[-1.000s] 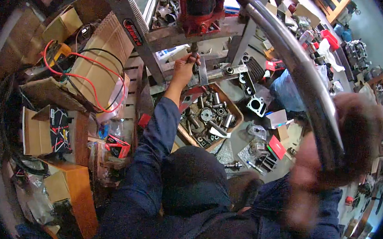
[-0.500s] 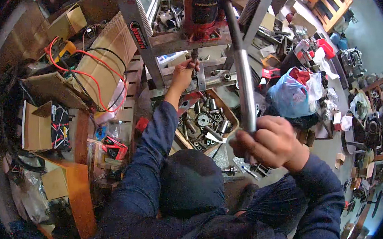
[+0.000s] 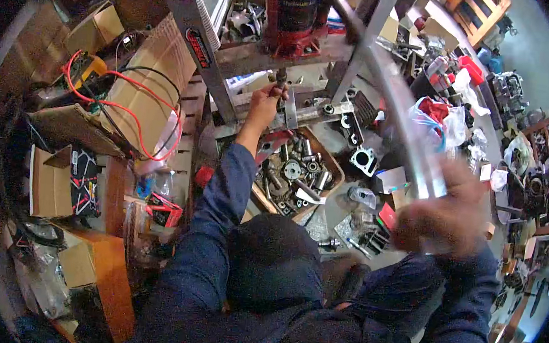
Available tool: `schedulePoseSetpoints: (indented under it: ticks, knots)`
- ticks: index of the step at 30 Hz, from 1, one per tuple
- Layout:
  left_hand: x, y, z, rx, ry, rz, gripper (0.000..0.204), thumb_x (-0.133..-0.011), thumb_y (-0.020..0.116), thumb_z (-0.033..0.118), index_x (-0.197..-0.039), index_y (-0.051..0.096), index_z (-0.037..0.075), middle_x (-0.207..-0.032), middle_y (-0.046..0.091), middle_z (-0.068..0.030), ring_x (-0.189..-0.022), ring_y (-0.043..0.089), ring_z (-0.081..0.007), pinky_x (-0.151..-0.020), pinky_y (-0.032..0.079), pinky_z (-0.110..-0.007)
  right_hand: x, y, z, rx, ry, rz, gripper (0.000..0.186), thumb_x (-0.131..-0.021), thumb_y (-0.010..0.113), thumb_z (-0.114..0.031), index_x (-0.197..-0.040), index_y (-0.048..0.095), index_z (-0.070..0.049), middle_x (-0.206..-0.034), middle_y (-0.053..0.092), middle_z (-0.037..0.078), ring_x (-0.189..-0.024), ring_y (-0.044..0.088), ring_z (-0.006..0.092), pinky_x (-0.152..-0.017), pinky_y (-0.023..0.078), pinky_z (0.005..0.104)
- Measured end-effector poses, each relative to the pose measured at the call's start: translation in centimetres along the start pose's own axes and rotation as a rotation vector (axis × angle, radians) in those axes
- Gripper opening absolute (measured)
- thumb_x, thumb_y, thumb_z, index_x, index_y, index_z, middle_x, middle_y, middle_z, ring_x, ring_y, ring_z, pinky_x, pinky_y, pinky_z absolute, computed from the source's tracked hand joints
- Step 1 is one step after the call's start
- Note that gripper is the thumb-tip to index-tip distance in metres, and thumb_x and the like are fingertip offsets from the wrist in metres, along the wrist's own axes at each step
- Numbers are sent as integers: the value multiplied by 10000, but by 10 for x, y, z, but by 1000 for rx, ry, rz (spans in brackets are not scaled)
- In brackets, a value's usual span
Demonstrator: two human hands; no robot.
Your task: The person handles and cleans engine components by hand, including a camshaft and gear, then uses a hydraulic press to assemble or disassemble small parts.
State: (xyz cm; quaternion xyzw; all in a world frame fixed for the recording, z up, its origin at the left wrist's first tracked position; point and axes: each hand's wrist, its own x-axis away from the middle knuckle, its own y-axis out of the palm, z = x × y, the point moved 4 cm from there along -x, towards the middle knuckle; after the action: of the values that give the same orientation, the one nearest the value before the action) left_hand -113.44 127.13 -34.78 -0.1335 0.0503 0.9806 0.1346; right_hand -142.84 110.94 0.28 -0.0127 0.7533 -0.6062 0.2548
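A red hydraulic bottle jack (image 3: 294, 15) sits in a metal press frame (image 3: 198, 35). From its side a long metal pump handle (image 3: 396, 104) slants down to the right. My right hand (image 3: 442, 214), smeared by motion, is closed round the handle's lower end. Below the jack, my left hand (image 3: 266, 108) pinches a short dark metal rod (image 3: 281, 77) standing upright. Beside those fingers is a flat metal plate (image 3: 291, 111), on the frame's lower crossbar (image 3: 316, 113). What lies under the rod is hidden by my fingers.
A wooden tray (image 3: 335, 177) of metal machine parts stands before my knees. Cardboard boxes (image 3: 150, 87) with red and black cables are on the left. At right lie a flat gasket-like metal piece (image 3: 363, 160), plastic bags (image 3: 434, 121) and many loose parts. An orange panel (image 3: 112, 281) stands lower left.
My right hand has swung the pump handle outward to the right, uncovering parts on the floor beside the tray. My left hand has stayed at the rod.
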Motion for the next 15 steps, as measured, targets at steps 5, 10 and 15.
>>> schedulePoseSetpoints:
  ticks: [5,10,15]
  knots:
    - [-3,1,-3,71,76,-3,198,-962,554,173,-991,659,8,-794,647,-37,-758,595,-131,-757,475,-297,16,-21,37,1188,133,666,501,-792,745,-236,-1235,575,-74,-1077,649,136,-940,627,303,-820,508,368]
    - [-1,2,-4,54,52,7,189,-964,544,159,-986,658,10,-794,649,-33,-756,601,-131,-760,479,-298,21,66,-2,-281,-581,24,276,-648,755,-157,-905,696,-77,-645,435,0,-622,521,178,-520,403,342]
    - [1,2,2,-17,12,16,181,-974,522,135,-1000,655,15,-785,653,-24,-755,605,-121,-747,483,-285,22,-20,39,1240,169,498,572,-809,719,-254,-1299,522,-37,-1230,588,189,-1102,575,331,-1001,416,433]
